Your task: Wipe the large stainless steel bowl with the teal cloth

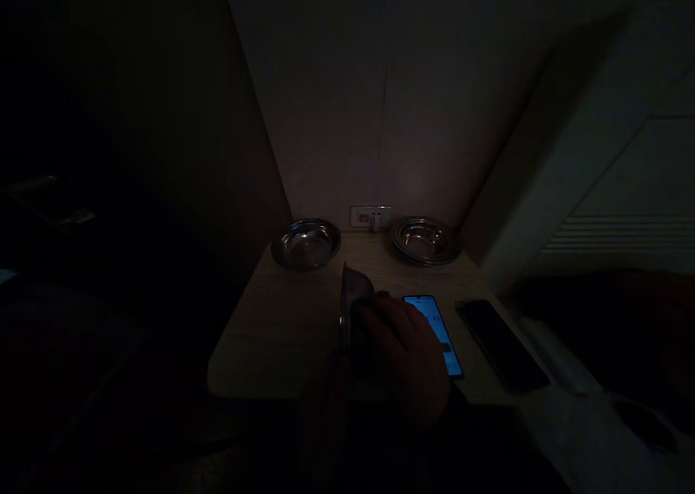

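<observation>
The right hand [410, 356] curls its fingers against the right side of a metal dish [355, 291] stood nearly on edge, while the left hand [326, 400] is at the dish's lower end; in this gloom I cannot tell whether either hand pinches it. The dish is above the near part of a wooden table [260, 335]. Beyond the grip sit a shallow bowl [307, 246] to the left and stacked bowls [425, 242] to the right. Just right of it lies a lit phone [434, 320], then a dark phone [502, 345].
</observation>
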